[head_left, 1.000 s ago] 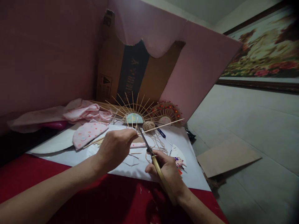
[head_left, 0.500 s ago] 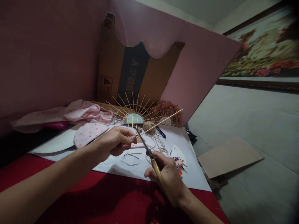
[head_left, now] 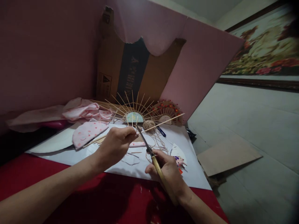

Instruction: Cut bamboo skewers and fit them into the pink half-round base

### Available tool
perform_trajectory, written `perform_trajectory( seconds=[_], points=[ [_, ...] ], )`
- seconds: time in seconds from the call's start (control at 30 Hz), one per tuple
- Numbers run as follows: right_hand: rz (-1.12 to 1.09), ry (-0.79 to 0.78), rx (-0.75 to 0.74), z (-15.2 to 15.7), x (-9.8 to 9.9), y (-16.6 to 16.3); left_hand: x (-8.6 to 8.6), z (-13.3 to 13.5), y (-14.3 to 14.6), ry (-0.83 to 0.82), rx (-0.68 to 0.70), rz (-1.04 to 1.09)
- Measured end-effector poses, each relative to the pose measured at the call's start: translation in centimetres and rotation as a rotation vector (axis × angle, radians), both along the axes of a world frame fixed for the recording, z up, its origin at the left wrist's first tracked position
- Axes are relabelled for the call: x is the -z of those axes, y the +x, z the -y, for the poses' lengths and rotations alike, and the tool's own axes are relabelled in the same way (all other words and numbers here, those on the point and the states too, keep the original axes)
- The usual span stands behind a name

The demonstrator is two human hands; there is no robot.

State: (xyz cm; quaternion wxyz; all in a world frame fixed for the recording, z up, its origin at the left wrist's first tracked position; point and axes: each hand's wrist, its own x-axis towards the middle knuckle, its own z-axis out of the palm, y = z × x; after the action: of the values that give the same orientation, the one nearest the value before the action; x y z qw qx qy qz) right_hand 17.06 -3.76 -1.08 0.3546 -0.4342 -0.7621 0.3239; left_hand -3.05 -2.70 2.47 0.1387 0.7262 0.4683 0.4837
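My left hand [head_left: 115, 146] is closed, pinching a thin wooden skewer [head_left: 163, 123] that points up and to the right. My right hand [head_left: 167, 172] grips scissors [head_left: 149, 149] with yellow handles. Their blades reach the skewer right beside my left fingertips. Both hands hover over a white paper sheet [head_left: 193, 174] on a red tabletop [head_left: 112, 199]. A small ball of twine [head_left: 148, 124] with loose strands lies just behind the hands.
Two half-round fans of skewers [head_left: 134, 112] stand against a cardboard box [head_left: 130, 74]. Pink spotted cloth pieces [head_left: 87, 132] lie at the left. A blue pen [head_left: 161, 132], a paper half-disc [head_left: 177, 152] and a flat cardboard sheet [head_left: 227, 155] are at the right.
My left hand dipped and rolled, tilting the skewer steeper, then came back up; the skewer is now flatter again. The scissors stayed at the skewer near my fingertips.
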Motion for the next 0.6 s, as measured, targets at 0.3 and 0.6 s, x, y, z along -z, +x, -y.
perform_trajectory(
  seconds=[0.3,0.6],
  points=[
    [0.018,-0.01,-0.014,0.6,-0.4,0.0,-1.2,-0.8,-1.0,-0.911,0.372,0.628],
    [-0.037,-0.001,0.002,0.0,-0.1,0.0,-0.4,-0.7,-0.2,-0.276,0.106,0.246]
  ],
)
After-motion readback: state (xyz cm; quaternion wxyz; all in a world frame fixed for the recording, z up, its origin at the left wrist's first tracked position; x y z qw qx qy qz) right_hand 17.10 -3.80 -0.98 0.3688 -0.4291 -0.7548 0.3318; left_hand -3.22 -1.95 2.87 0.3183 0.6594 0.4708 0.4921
